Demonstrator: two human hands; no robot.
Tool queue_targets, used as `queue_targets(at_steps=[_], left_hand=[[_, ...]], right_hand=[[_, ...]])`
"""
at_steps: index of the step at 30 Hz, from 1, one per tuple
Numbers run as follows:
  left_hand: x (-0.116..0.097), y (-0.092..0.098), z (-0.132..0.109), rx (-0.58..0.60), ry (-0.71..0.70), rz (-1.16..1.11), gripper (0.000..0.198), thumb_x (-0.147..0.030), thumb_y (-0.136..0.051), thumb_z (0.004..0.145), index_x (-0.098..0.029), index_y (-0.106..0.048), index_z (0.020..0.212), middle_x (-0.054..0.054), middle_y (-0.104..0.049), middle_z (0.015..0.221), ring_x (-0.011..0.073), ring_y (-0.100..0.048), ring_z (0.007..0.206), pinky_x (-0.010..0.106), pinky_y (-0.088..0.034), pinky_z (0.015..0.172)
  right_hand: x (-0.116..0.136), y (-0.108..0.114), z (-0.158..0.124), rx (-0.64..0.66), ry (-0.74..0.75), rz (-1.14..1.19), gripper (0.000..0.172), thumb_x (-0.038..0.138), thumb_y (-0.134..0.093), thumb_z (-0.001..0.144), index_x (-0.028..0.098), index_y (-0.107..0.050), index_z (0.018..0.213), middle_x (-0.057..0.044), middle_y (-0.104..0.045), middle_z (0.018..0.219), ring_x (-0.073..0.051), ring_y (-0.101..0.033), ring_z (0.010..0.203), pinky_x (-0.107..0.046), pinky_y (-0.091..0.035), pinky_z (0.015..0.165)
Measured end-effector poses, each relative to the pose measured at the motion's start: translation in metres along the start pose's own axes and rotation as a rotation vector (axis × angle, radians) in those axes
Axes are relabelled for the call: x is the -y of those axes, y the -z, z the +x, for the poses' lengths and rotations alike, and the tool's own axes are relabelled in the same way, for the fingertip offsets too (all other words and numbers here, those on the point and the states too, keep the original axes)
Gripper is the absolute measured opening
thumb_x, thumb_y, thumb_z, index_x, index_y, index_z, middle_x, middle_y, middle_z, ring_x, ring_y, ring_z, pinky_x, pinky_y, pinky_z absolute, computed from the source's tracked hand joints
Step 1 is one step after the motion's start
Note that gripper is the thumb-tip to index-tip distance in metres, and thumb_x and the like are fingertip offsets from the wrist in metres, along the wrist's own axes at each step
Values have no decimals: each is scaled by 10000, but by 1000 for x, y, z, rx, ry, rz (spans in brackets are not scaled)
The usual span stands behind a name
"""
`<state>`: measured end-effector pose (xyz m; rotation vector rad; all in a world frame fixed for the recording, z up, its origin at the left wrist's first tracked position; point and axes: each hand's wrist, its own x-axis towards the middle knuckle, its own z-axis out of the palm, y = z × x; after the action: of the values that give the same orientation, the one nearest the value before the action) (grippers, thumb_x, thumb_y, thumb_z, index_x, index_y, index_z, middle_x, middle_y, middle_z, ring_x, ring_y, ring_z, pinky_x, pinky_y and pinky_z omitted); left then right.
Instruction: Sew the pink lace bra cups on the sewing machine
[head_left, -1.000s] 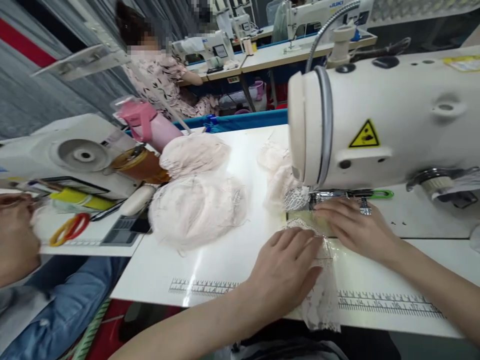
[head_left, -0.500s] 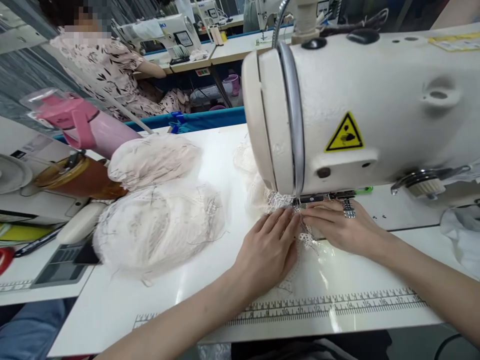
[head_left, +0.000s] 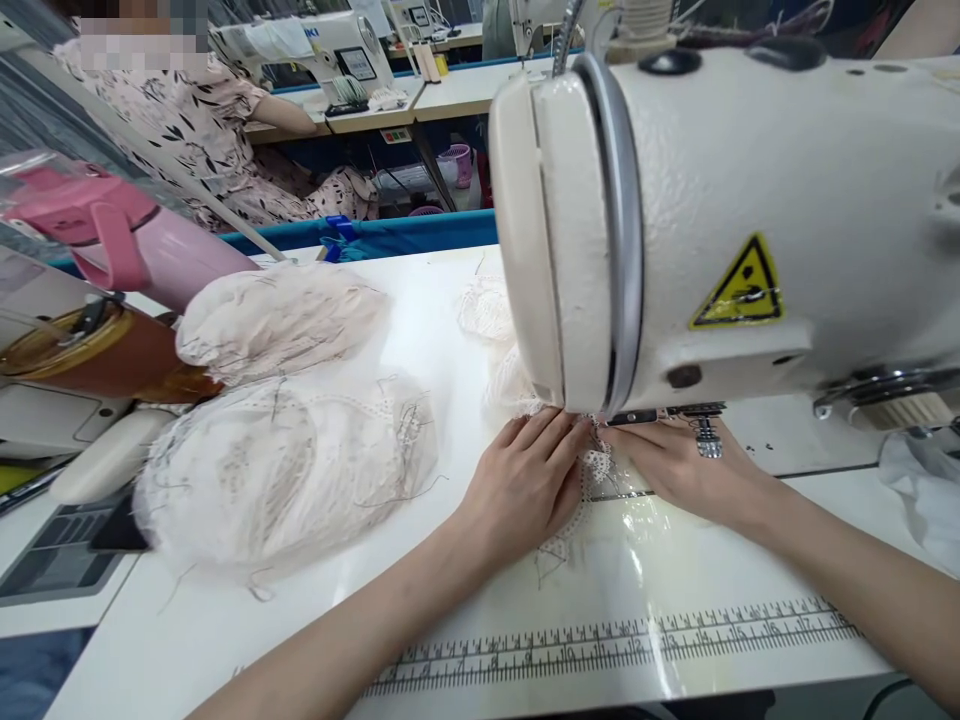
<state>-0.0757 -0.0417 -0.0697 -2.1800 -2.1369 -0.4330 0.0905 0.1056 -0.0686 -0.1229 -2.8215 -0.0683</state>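
— What is shown at the centre?

— A piece of white lace (head_left: pixel 600 468) is seen lying flat on a white table (head_left: pixel 337 620), just under the head of a cream sewing machine (head_left: pixel 712 200). It is held down from both sides.

— How are the hands placed?

— The left hand (head_left: pixel 525 485) is laid palm down on the lace's left edge, with the fingers straight, held together and pointed toward the machine head. The right hand (head_left: pixel 675 462) is laid flat on the lace's right side, with the fingers stretched out side by side and their tips partly hidden by the machine head. Nothing is pinched by either hand. The two sets of fingertips are nearly touching.

— What else is seen?

— Two heaps of pale pink lace pieces (head_left: pixel 285 470) are piled on the table to the left, well apart from the hands. A pink bottle (head_left: pixel 127 245) and a brown container (head_left: pixel 97 350) are seen at the far left. A ruler scale (head_left: pixel 615 640) is printed along the table's near edge. A seated person in patterned clothes (head_left: pixel 217 120) is seen at another machine in the background.
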Motion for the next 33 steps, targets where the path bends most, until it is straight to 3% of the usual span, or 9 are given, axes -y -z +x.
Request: queue_targets(at_steps=[5, 15, 22, 29, 33], left_hand=[[0, -1, -1, -21, -9, 10, 373, -227, -401, 929, -139, -533, 1266, 96, -630, 1231, 260, -545, 1193, 412, -470, 947], [-3, 2, 2, -61, -57, 82, 364, -211, -412, 921, -105, -556, 1238, 144, -615, 1207, 282, -582, 1123, 408, -501, 864], [-3, 3, 2, -19, -63, 105, 375, -223, -414, 930, -131, -535, 1273, 109, -600, 1287, 281, -560, 1162, 420, -481, 892], [-3, 4, 2, -21, -83, 93, 388, -212, -417, 925, -115, -531, 1283, 97, -599, 1292, 281, -559, 1149, 422, -487, 890], [-2, 4, 2, -21, -84, 83, 384, -212, -419, 926, -123, -527, 1284, 100, -601, 1286, 277, -557, 1150, 428, -492, 885]], right_hand=[[0, 1, -1, -43, 74, -128, 368, 48, -456, 878, 193, -634, 1166, -40, -655, 1219, -200, -681, 841, -407, -532, 744], [2, 3, 4, -52, 61, -141, 383, 24, -387, 883, 204, -665, 1075, -27, -690, 1150, -152, -658, 696, -380, -508, 731], [1, 3, 4, -106, 95, -164, 358, 33, -409, 877, 160, -656, 1102, -46, -683, 1162, -195, -677, 769, -414, -516, 749], [0, 3, 3, -59, 79, -109, 464, -47, -347, 842, 188, -649, 1106, -26, -649, 1224, -188, -678, 777, -415, -538, 727], [1, 5, 3, -37, 60, -64, 432, -21, -380, 853, 206, -641, 1112, -22, -637, 1244, -185, -675, 778, -411, -551, 743]])
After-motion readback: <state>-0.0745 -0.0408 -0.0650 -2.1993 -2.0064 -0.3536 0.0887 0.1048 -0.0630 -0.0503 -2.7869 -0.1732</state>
